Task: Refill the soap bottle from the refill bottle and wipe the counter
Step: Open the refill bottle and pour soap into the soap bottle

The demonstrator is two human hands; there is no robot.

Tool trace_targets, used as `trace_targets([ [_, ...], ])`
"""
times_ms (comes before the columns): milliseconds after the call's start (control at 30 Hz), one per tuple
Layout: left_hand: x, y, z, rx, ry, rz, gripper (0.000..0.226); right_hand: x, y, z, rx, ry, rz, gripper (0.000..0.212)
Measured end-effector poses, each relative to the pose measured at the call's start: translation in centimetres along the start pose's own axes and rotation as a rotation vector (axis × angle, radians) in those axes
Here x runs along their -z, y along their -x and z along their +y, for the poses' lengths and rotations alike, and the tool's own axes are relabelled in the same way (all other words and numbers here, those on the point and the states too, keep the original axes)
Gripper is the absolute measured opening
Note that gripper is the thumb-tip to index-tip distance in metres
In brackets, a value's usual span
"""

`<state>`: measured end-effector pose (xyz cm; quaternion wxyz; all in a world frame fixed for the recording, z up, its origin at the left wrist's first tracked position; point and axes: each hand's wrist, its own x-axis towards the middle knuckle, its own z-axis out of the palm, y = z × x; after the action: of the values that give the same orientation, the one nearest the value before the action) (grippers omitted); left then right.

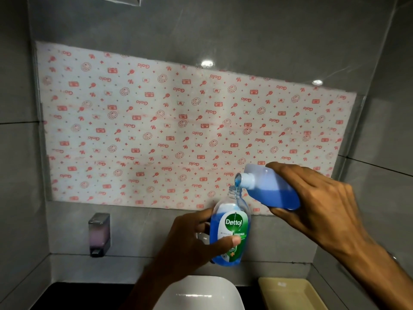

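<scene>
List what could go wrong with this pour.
1. The Dettol soap bottle has a narrow neck; the thin stream from the tilted refill bottle could miss and run down its label.
2. Both bottles are held in mid-air by the left hand and right hand, so spills would likely hit the white basin.

The clear plastic soap bottle (pixel 230 229) with a green label stands almost upright, open and nearly full of blue soap. The see-through refill bottle (pixel 271 186) tips above it, pouring blue soap in.

Refill bottle (pixel 271 189) above-right of soap bottle (pixel 230 231), both over basin (pixel 199 291); tray (pixel 290 291) right, dispenser (pixel 99 234) prob. wall-mounted left.
</scene>
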<state>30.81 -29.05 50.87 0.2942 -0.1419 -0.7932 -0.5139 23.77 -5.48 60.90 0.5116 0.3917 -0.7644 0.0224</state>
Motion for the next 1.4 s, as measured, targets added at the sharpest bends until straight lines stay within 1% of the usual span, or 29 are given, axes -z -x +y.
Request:
trace_targets([
  [367, -0.01, 0.19, 0.15, -0.009, -0.018, 0.008, 0.041, 0.19, 0.17, 0.00, -0.006, 0.007, -0.009, 0.075],
  [600, -0.23, 0.24, 0.00, 0.004, -0.024, 0.008, 0.032, 0.38, 0.32, 0.04, -0.017, 0.006, -0.027, 0.073],
  [700, -0.29, 0.27, -0.17, 0.005, -0.027, 0.011, 0.033, 0.38, 0.33, 0.03, -0.012, 0.019, -0.022, 0.075],
  [833, -0.30, 0.31, -0.22, 0.011, -0.016, 0.016, 0.040, 0.33, 0.35, 0.03, -0.002, 0.033, -0.004, 0.076],
  [1000, -0.32, 0.33, -0.11, -0.001, -0.002, 0.025, 0.039, 0.42, 0.31, 0.05, 0.014, 0.040, 0.014, 0.075],
  [1133, -0.38, 0.35, -0.09, -0.002, 0.008, 0.026, 0.043, 0.51, 0.27, 0.09, 0.012, 0.042, 0.012, 0.077],
  [1400, -0.48, 0.51, -0.23, -0.002, 0.030, 0.024, 0.038, 0.50, 0.35, 0.17, 0.017, 0.051, 0.012, 0.077],
])
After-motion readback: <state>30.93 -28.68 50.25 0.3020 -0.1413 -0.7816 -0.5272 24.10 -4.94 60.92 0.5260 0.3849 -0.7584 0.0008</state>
